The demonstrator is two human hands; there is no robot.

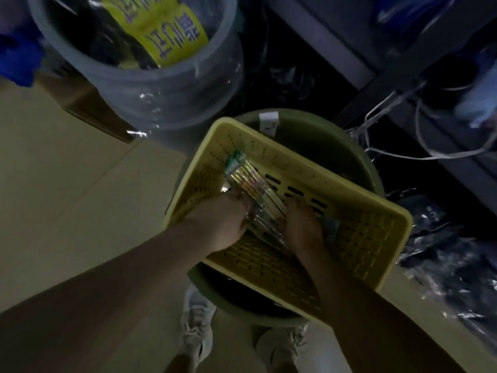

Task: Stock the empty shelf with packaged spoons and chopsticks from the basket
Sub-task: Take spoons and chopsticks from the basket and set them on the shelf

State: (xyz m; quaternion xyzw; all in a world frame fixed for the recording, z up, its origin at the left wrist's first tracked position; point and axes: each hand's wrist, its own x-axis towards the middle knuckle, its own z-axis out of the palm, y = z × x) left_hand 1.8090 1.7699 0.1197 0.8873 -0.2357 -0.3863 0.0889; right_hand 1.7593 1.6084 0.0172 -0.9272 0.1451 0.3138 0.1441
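Observation:
A yellow perforated basket [371,238] rests tilted on top of a green round tub [330,146]. Inside it lies a clear pack of chopsticks [243,176] with a green label at its far end. My left hand [223,224] grips the near end of the pack from the left. My right hand [302,224] presses on the same bundle from the right, with its fingers curled over the wrapping. The near end of the pack is hidden between my two hands. The shelf frame [357,68] runs dark across the upper right.
A large clear plastic bucket [166,98] with a yellow printed bag inside stands at the upper left. Loose white cords [419,154] hang by the shelf. Crinkled plastic-wrapped goods [451,254] lie on the floor at right. My shoes [196,329] stand below the tub.

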